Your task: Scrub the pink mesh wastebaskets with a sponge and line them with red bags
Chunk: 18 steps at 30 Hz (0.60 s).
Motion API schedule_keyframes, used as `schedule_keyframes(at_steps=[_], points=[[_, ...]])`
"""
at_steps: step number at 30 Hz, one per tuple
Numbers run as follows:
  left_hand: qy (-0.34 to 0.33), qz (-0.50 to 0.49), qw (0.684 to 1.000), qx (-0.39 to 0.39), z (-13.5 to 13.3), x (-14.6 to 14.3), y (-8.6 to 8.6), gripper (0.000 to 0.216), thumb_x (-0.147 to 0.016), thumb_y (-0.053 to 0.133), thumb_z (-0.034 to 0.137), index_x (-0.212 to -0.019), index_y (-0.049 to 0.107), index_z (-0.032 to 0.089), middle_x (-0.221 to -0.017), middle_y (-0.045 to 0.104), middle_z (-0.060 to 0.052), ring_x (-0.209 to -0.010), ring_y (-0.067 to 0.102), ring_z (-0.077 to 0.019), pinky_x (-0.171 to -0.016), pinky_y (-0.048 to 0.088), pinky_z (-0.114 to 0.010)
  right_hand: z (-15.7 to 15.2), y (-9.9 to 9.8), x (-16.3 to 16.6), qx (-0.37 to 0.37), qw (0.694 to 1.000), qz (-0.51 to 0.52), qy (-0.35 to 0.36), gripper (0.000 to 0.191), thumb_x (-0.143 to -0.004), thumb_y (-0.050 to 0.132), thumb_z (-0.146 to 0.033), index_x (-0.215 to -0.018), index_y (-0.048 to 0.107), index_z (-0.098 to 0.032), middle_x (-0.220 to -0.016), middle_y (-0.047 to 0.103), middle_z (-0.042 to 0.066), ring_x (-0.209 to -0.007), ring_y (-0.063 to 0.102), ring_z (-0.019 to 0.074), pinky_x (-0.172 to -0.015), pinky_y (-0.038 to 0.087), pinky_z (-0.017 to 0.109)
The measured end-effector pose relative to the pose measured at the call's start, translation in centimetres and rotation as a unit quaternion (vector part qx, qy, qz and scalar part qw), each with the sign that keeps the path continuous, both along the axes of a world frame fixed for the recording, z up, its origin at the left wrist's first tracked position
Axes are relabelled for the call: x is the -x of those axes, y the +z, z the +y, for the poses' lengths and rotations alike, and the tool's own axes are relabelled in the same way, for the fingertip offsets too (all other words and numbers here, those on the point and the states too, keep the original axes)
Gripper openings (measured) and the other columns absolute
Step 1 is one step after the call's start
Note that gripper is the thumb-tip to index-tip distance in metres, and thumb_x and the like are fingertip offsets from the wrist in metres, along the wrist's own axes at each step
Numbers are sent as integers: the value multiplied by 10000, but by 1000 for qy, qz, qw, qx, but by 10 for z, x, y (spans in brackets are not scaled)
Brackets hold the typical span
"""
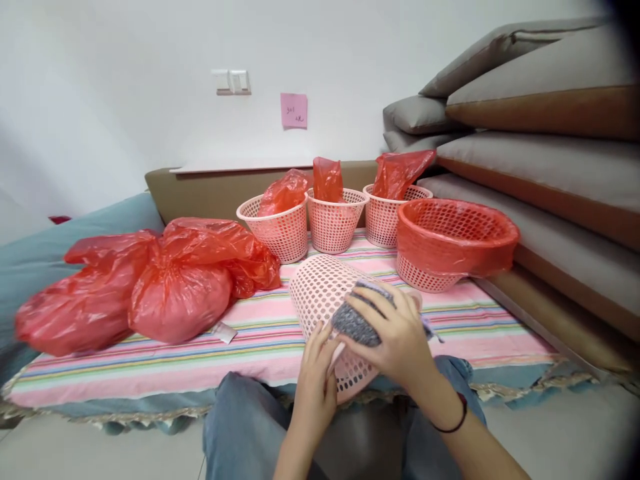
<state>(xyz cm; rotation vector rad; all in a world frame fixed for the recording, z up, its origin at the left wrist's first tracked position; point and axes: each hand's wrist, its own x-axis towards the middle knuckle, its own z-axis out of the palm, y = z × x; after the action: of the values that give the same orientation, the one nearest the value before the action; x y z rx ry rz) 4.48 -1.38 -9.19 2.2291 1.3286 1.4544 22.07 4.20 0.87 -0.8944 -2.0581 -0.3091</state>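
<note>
A pink perforated plastic wastebasket [320,283] lies tilted on its side in front of me, its mouth rim turned toward me. My left hand [316,377] is closed on the rim at its left side. A grey fuzzy cloth [354,325] is under my right hand [397,333], whose fingers curl over it and press it against the wastebasket. Part of the cloth hangs out at the right of that hand. The palm side of the right hand is hidden.
Three pink wastebaskets [336,223] with red plastic bags stand at the back. Another wastebasket [425,273], lined with a red bag, stands at right. Filled red bags [180,300] lie at left on the striped cloth [260,360]. Grey-brown cushions [545,160] are stacked at right.
</note>
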Motion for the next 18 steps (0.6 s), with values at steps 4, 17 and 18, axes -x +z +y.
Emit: schedule_keyframes(at_steps=[4,17,18], points=[[17,-23,1000,-3,-6,0,-2,579,-960,354,75,-1480,409,324,-1540,433,-112,-1471,340,-239,-1161,351,-539,9,11,-23,-17,996,90,-22,372,-856,695,-432,-1164,680,-223,-1193,703,94,-1105,590,312,-986,456,529],[-2,-53,999,12,-12,3,-5,658,-867,380,16,-1440,452,330,-1521,459,-87,-1470,332,-245,-1153,348,-560,8,8,-1,43,995,80,-46,439,-898,542,-631,-1037,662,-232,-1201,699,102,-1202,505,389,-973,411,632],[-3,-51,999,11,-12,4,-6,644,-876,383,21,-1437,455,329,-1517,462,-89,-1468,335,-243,-1152,350,-554,11,4,-2,55,996,54,-51,417,-939,484,-596,-1052,672,-241,-1223,693,88,-1252,468,401,-994,376,663]])
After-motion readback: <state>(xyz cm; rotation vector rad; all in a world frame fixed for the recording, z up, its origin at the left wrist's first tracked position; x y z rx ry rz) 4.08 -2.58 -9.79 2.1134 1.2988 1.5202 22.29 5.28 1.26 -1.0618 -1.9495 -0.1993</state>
